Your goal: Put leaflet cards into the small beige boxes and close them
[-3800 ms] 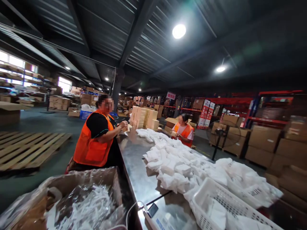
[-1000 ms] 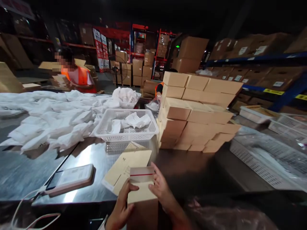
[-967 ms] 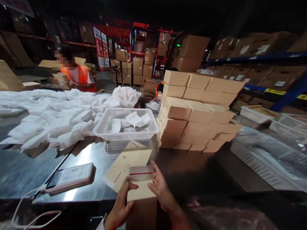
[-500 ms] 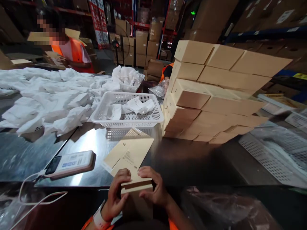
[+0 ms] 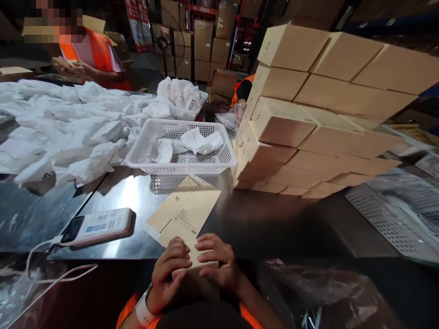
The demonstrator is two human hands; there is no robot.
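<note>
Metal table [image 5: 147,244]: gleams brightly at left, darkens toward the right; shows a diagonal seam left of centre.
White basket [image 5: 185,170]: stands upright mid-table, wider than deep, perforated all round.
White bags [image 5: 61,123]: lie heaped across the far left, crumpled and overlapping, reach close to the basket's left side.
Carton stack [image 5: 295,130]: rises right of the basket in several uneven layers, just beside it; touching or not, cannot tell.
Flat cardboard [image 5: 194,205]: lies slantwise before the basket, printed side up.
Power bank [image 5: 103,225]: rests near the front edge at left.
White cable [image 5: 55,240]: runs from its left end over the edge.
</note>
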